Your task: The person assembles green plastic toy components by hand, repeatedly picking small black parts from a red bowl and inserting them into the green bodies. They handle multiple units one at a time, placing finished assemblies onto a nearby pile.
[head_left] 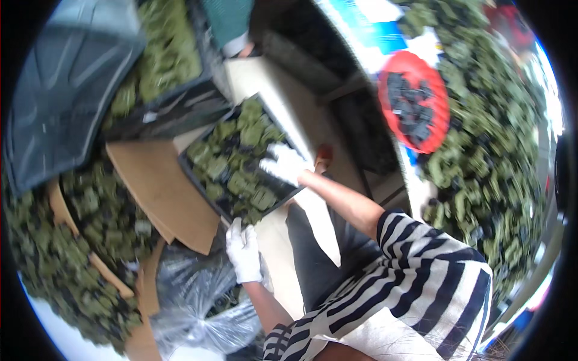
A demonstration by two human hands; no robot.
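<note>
A black tray (212, 205) full of small olive-green and black moulded parts (241, 150) lies tilted in front of me. My left hand (244, 253), in a white glove, is at the tray's near corner, its fingers bent on the rim. My right hand (286, 163), also white-gloved, reaches over the tray's right side. Its fingers are stretched apart above the green parts, and whether they touch them is hard to tell.
Open cardboard flaps (165, 189) and a clear plastic bag (198, 301) sit at the left. A dark lid (72, 84) and another green-filled crate (171, 48) are beyond. At right, a red basket (415, 102) stands by heaped parts (487, 180). Another person's sleeve (229, 21) shows at the top.
</note>
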